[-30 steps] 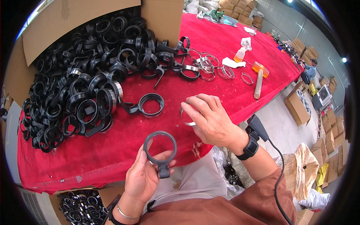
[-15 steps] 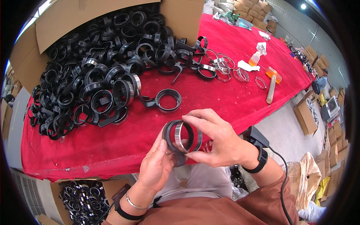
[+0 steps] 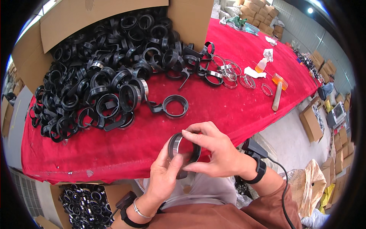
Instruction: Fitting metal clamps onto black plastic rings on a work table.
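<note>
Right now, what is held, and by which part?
A black ring and silver band, by their rims, between the left hand and right hand.

- The table point(image 3: 221, 103) wears red cloth, its edges curving in the lens.
- Beyond its far end, cartons point(image 3: 253, 13) stand stacked, with pale sacks point(image 3: 228, 11) beside them.
- Past its far right side, a grey ribbed wall point(image 3: 295, 24) rises; a lamp point(image 3: 310, 10) glows high before it.
- Right of the table, the floor point(image 3: 288, 129) is pale grey, bearing an open box point(image 3: 310, 124) and, farther out, a boxy appliance point(image 3: 337, 113).
- Left of and above the table, a bright strip point(image 3: 48, 6) shows, perhaps a window.
- Below its near left corner lies a dark grid point(image 3: 28, 191).
</note>
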`<state>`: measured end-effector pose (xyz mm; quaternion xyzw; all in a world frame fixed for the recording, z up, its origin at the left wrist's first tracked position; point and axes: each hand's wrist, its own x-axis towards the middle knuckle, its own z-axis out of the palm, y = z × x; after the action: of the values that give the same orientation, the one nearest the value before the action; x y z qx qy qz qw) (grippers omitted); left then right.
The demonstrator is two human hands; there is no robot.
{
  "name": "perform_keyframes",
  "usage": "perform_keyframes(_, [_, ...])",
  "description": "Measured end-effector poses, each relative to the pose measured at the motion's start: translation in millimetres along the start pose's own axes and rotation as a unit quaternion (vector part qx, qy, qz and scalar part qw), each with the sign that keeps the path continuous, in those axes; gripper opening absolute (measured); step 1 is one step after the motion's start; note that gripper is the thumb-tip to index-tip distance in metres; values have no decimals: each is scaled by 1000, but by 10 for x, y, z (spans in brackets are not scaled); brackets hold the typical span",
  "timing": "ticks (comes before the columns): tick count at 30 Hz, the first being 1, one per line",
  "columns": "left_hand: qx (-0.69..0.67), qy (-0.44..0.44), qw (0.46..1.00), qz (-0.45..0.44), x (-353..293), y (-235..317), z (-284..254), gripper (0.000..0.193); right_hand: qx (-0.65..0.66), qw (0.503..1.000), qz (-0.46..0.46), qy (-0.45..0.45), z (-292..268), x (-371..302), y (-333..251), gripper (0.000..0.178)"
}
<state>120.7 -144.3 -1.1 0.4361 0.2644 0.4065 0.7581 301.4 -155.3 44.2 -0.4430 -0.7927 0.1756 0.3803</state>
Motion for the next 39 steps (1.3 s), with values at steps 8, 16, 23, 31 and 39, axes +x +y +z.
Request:
perform_keyframes(8, [222, -8, 966, 137, -91, 6, 34, 41, 161, 945, 248, 143, 344, 132, 149, 58])
perform_keyframes(16, [329, 17, 933, 148, 163, 292, -8, 30, 211, 920, 246, 222, 445, 468, 298, 59])
perform_keyframes(23, [446, 40, 878, 169, 529, 503, -329, 27, 221, 934, 258, 106, 259, 774, 621, 52])
perform_keyframes(31, [703, 111, 599, 367, 1121, 568, -709, 38, -401, 883, 228, 87, -544, 595, 1774, 22])
perform_keyframes(39, [774, 250, 467, 346, 1084, 627, -633, 35, 42, 945, 285, 153, -716, 656, 1364, 26])
